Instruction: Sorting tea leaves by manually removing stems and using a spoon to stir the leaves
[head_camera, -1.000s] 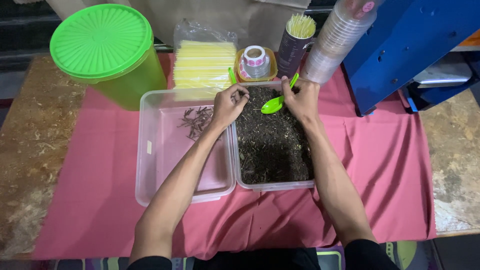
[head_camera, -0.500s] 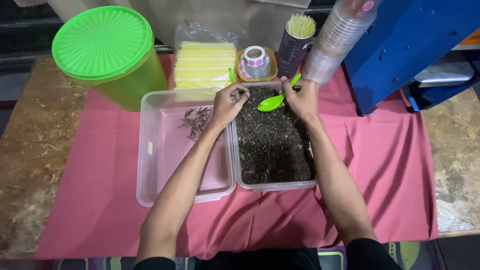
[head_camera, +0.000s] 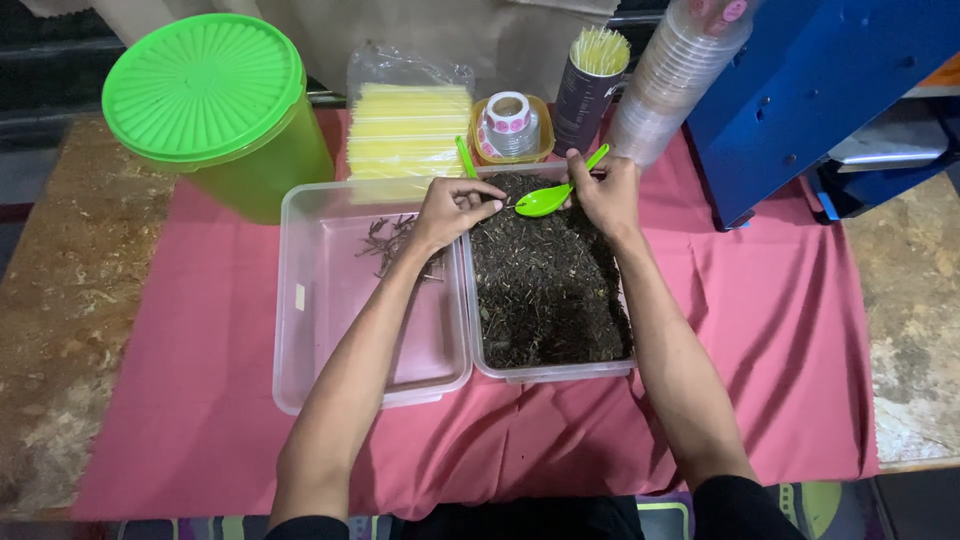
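Over the tea tub (head_camera: 548, 372), right hand (head_camera: 607, 195) gripping green spoon (head_camera: 545, 201).

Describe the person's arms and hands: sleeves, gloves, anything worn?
Both arms are bare from above the elbow down; dark, apparently black short sleeves show only at the bottom edge. The left hand and right hand are ungloved, with no watch, ring or band visible.

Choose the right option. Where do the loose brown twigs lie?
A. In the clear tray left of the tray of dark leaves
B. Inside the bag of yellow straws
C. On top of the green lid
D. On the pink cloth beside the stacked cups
A: the brown twigs lie in the clear tray, under the left hand, beside the tray of dark leaves.
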